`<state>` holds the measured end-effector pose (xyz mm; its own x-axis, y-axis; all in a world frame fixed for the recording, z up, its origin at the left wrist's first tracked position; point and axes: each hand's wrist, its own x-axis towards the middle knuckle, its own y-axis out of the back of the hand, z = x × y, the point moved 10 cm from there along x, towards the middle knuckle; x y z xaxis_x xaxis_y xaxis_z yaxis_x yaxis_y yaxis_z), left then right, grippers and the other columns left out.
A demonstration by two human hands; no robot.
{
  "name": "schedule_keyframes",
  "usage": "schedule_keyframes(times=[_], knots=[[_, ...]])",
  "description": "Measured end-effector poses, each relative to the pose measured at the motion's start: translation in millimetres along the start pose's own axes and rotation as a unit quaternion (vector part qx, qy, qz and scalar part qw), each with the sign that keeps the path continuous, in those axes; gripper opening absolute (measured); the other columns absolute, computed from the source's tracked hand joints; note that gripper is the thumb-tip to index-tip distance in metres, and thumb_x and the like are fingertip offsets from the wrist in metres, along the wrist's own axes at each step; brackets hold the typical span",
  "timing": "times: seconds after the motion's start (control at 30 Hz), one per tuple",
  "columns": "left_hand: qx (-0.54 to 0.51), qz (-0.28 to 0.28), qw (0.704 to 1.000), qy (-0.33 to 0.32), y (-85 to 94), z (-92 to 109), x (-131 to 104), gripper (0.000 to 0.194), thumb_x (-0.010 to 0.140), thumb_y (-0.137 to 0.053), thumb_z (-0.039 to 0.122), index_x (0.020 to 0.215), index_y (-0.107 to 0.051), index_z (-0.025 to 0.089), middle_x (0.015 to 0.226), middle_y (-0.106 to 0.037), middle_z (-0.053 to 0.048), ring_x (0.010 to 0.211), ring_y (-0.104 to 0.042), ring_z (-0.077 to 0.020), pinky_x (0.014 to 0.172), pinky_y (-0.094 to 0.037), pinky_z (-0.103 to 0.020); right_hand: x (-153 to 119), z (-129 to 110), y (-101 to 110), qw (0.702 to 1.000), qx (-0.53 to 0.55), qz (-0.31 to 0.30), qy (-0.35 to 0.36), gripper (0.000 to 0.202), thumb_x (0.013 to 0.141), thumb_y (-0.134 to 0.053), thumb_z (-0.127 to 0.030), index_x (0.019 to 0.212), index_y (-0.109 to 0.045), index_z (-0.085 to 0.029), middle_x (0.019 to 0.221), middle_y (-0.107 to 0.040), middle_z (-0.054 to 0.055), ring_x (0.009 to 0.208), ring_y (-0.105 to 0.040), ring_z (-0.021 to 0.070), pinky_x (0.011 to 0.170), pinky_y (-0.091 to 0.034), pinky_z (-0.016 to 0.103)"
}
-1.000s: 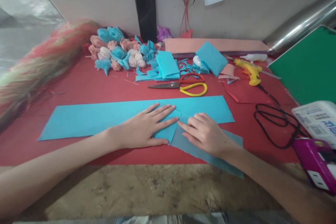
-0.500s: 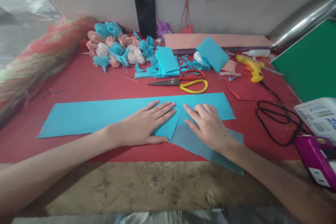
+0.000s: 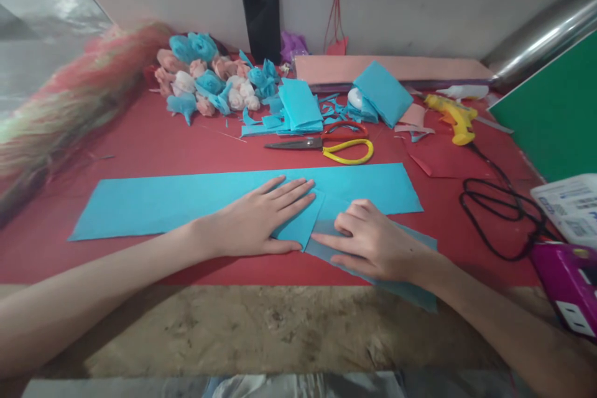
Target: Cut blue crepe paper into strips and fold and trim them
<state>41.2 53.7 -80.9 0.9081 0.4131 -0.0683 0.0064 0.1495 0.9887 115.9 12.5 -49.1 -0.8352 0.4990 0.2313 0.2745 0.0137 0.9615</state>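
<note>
At the far left of the red-covered bench (image 3: 186, 149) I had one feathery bundle (image 3: 79, 93), blurred at its edges. Beside it came a heap of paper flowers (image 3: 209, 81), blue, pink and white, more than ten, though they overlapped too much for me to count exactly. One long blue strip (image 3: 149, 199) lay flat across the bench in front of me. My left hand (image 3: 263, 221) rested palm down on it, wide open, fingers a little apart and thumb held away from them, covering part of one folded blue piece (image 3: 303, 224) that lay over the strip. Behind the heap's right side one black phone (image 3: 260, 9) leaned upright against the wall. Next came one folded blue stack (image 3: 301, 106), then one pair of scissors (image 3: 321, 144) with one red and one yellow handle. My right hand (image 3: 368, 242) was half closed over one thin blue sheet (image 3: 420, 297): the index finger reached out to the slanted edge of the folded piece, the thumb stayed apart below it, and the other fingers were curled, pinching nothing that I could see. Further right were one blue folded square (image 3: 383, 93), one yellow glue gun (image 3: 454, 118) and one green board (image 3: 555, 112)
</note>
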Motion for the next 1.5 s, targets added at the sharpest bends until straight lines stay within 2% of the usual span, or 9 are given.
schedule_keyframes(times=[0.13, 0.33, 0.47, 0.63, 0.73, 0.9, 1.0, 1.3, 1.5], knots=[[-0.001, 0.008, 1.000, -0.001, 1.4, 0.4, 1.1, 0.075, 0.091, -0.030, 0.061, 0.147, -0.022, 0.012, 0.155, -0.015, -0.013, 0.143, -0.015, -0.0251, 0.117, -0.012, -0.044, 2.7, 9.9, -3.5, 0.998, -0.020, -0.005, -0.056, 0.054, 0.096, -0.031, -0.044, 0.127, -0.055, -0.006, 0.084, -0.054, 0.009, 0.079, -0.039, 0.0212, 0.074, -0.032, 0.034], [0.009, 0.002, 1.000, -0.003, 1.5, 0.8, 1.1, 0.054, 0.098, -0.026, 0.034, 0.147, -0.020, 0.013, 0.155, -0.015, -0.009, 0.144, -0.013, -0.0211, 0.117, -0.012, -0.043, 0.8, -11.5, -9.8, 0.998, 0.015, -0.047, 0.028, 0.041, 0.095, -0.039, -0.042, 0.126, -0.057, -0.023, 0.083, -0.053, 0.006, 0.076, -0.039, 0.0194, 0.075, -0.031, 0.034], [0.016, -0.004, 1.000, 0.002, 0.0, 0.3, 1.0, 0.055, 0.096, -0.028, 0.033, 0.147, -0.021, 0.013, 0.155, -0.015, -0.010, 0.144, -0.013, -0.0215, 0.117, -0.014, -0.044, 2.9, -7.9, -6.5, 1.000, -0.006, -0.022, -0.017, 0.047, 0.096, -0.036, -0.040, 0.127, -0.055, -0.011, 0.082, -0.054, 0.008, 0.077, -0.039, 0.0202, 0.073, -0.032, 0.034], [0.015, -0.005, 1.000, 0.003, 0.4, 1.1, 0.8, 0.055, 0.096, -0.030, 0.032, 0.147, -0.021, 0.013, 0.155, -0.015, -0.009, 0.144, -0.013, -0.0217, 0.117, -0.014, -0.044, 1.9, -24.1, -7.8, 0.994, 0.095, -0.044, 0.041, 0.037, 0.095, -0.041, -0.040, 0.120, -0.062, -0.022, 0.080, -0.053, 0.004, 0.075, -0.039, 0.0181, 0.075, -0.032, 0.034], [0.014, -0.004, 1.000, 0.004, 0.7, 0.4, 0.9, 0.055, 0.096, -0.031, 0.032, 0.147, -0.021, 0.013, 0.155, -0.015, -0.009, 0.144, -0.013, -0.0212, 0.117, -0.013, -0.044, 2.5, -14.5, 1.7, 0.996, 0.093, 0.006, 0.000, 0.038, 0.097, -0.038, -0.034, 0.121, -0.060, -0.016, 0.081, -0.054, 0.006, 0.074, -0.040, 0.0178, 0.073, -0.033, 0.033], [0.010, -0.001, 1.000, 0.001, -0.2, 0.1, 1.2, 0.055, 0.096, -0.030, 0.032, 0.147, -0.021, 0.012, 0.155, -0.014, -0.010, 0.144, -0.012, -0.0217, 0.117, -0.013, -0.044, 4.5, -4.4, -2.1, 0.998, 0.032, 0.027, -0.038, 0.040, 0.096, -0.038, -0.033, 0.123, -0.058, -0.012, 0.109, -0.058, 0.015, 0.097, -0.046, 0.0237, 0.084, -0.039, 0.039], [0.002, -0.004, 1.000, 0.004, -1.2, 0.2, 0.8, 0.055, 0.096, -0.029, 0.034, 0.146, -0.022, 0.013, 0.155, -0.015, -0.010, 0.144, -0.013, -0.0217, 0.117, -0.013, -0.044, 4.9, -7.4, -11.3, 1.000, 0.021, -0.006, -0.020, 0.036, 0.094, -0.044, -0.032, 0.124, -0.059, -0.018, 0.130, -0.052, 0.016, 0.116, -0.042, 0.0269, 0.095, -0.036, 0.046], [0.011, 0.023, 0.995, 0.099, 2.3, -26.1, -3.7, 0.084, 0.085, -0.041, 0.059, 0.145, -0.019, 0.005, 0.154, -0.013, -0.020, 0.143, -0.014, -0.0288, 0.116, -0.017, -0.045, -1.1, -13.3, -12.4, 0.999, -0.004, -0.044, 0.010, 0.035, 0.092, -0.050, -0.033, 0.125, -0.057, -0.028, 0.141, -0.044, 0.018, 0.125, -0.039, 0.0311, 0.098, -0.034, 0.056], [0.066, 0.060, 0.987, 0.137, 6.6, -36.9, -7.8, 0.106, 0.078, -0.033, 0.076, 0.144, -0.018, -0.005, 0.151, -0.018, -0.026, 0.142, -0.018, -0.0328, 0.116, -0.012, -0.046, -2.0, -13.2, -13.0, 0.999, 0.001, -0.051, 0.005, 0.035, 0.092, -0.049, -0.034, 0.126, -0.057, -0.029, 0.143, -0.042, 0.018, 0.127, -0.039, 0.0321, 0.098, -0.034, 0.057]])
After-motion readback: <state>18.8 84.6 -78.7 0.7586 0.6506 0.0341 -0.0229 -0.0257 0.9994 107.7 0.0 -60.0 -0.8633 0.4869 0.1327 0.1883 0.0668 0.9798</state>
